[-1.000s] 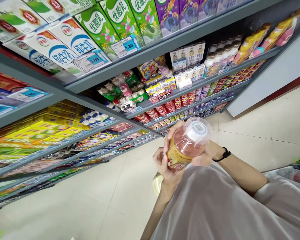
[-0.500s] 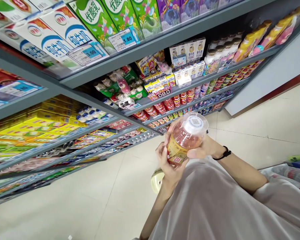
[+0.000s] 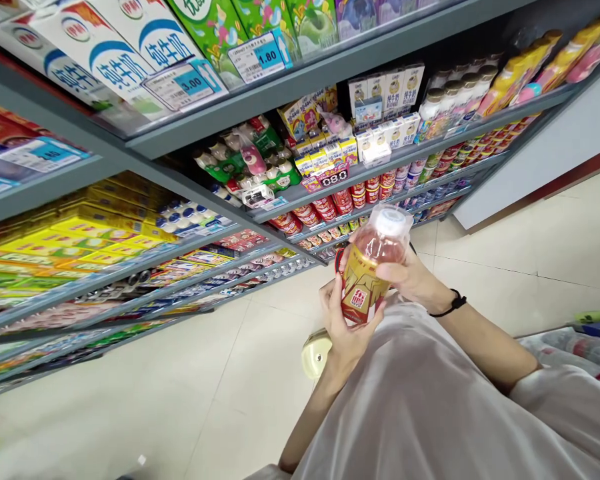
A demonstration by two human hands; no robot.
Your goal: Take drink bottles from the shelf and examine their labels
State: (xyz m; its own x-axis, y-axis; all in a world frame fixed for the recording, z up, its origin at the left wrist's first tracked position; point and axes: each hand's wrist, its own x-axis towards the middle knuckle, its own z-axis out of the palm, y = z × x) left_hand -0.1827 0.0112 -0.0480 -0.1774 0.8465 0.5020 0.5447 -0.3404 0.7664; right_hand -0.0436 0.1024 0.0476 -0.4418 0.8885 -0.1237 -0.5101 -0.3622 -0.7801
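Between my two hands is a drink bottle with a gold and red label and reddish liquid. Its white cap is covered by a clear plastic cup or cover, and the top tilts away from me. My left hand wraps the lower part from the left and below. With its thumb lying on the front near the shoulder, my right hand grips the right side; its other fingers are hidden behind the bottle. A black band circles my right wrist.
Shelves stretch across the front and left with milk cartons, small bottles and red cups. Below lies a pale tiled floor, where a cream shoe shows. Wrapped bottles stand at the right edge.
The bottle has turned and tilted in my hands, so more of its front label faces me and its cap points further away. The view has shifted slightly.
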